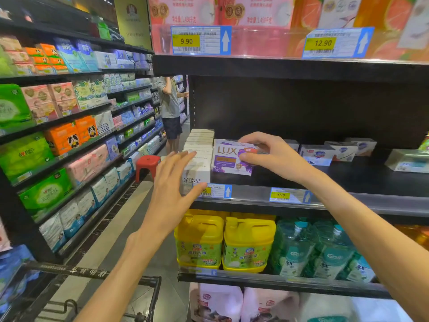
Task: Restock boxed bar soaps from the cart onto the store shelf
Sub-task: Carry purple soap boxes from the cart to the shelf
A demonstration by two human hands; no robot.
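Note:
A purple and white LUX soap box point(228, 156) stands on the black store shelf point(325, 180), just right of a row of white soap boxes point(199, 147). My right hand point(264, 154) grips the LUX box, fingers over its top and thumb on its front face. With fingers straight, my left hand point(176, 182) lies against the front white box of the row. Only the black handle and frame of the cart point(92, 275) show, at the bottom left.
More white and blue soap boxes point(318, 154) lie further right on the same shelf. Yellow jugs point(222, 242) and green bottles point(320, 249) fill the shelf below. A person point(170, 112) and a red stool point(147, 165) stand in the aisle to the left.

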